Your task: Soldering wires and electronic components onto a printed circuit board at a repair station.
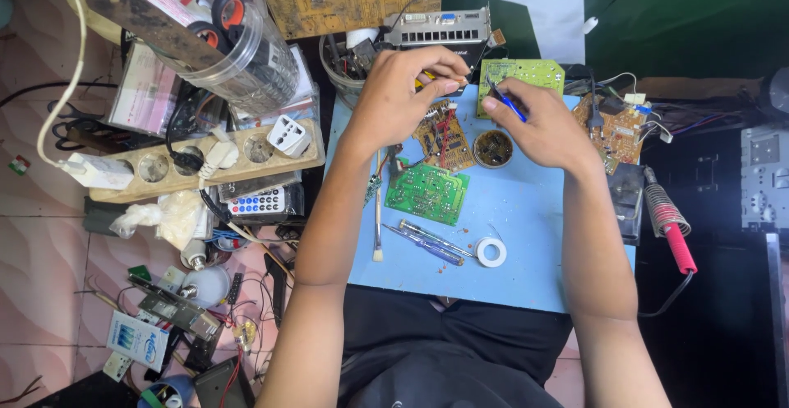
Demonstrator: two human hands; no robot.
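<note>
My left hand [404, 92] is closed on a small part with yellow on it, above a brown circuit board [445, 139] on the blue mat [534, 235]. My right hand [538, 124] grips a thin blue-handled tool [508, 106], its tip pointing towards the left hand's fingers. A round tin of dark paste [493, 148] sits just below both hands. A green circuit board [427, 193] lies on the mat nearer me, and a light green board [526, 73] lies behind the right hand.
Two screwdrivers [431, 244], a white tape roll [491, 252] and a brush [378, 219] lie on the mat. A red-handled soldering iron [670, 227] rests at right, beside another brown board [616, 129]. At left are a wooden power strip [205, 161], a clear jar [238, 55] and floor clutter.
</note>
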